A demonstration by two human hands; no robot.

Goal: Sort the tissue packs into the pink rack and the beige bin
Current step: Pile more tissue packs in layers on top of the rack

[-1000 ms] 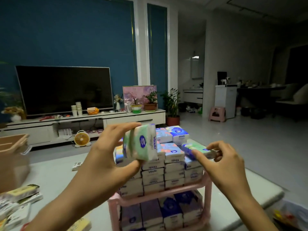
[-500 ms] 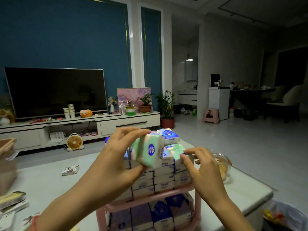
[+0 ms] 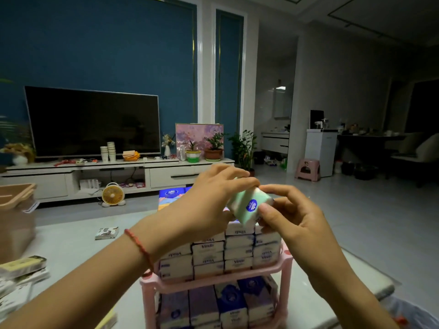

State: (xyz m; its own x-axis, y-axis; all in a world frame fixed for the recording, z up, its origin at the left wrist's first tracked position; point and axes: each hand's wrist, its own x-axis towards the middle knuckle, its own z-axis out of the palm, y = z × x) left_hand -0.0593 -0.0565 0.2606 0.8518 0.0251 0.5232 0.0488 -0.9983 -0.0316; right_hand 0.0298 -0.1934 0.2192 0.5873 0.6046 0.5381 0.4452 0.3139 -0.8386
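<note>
Gripping one green tissue pack (image 3: pixel 250 206), left hand (image 3: pixel 206 207) and right hand (image 3: pixel 299 224) curl fingers (image 3: pixel 278 189) round it, twelve o'clock of the pink rack (image 3: pixel 213 283).

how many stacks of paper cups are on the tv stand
2. A shorter stack on the left, a taller stack just right of it, both on the TV stand. None seem hidden.

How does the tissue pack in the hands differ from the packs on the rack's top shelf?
The held pack is pale green with a blue logo; the shelf packs show white sides with lettering. The held pack is tilted, gripped by the left hand and right hand; the shelf packs lie flat in stacks. Both are tissue packs.
</note>
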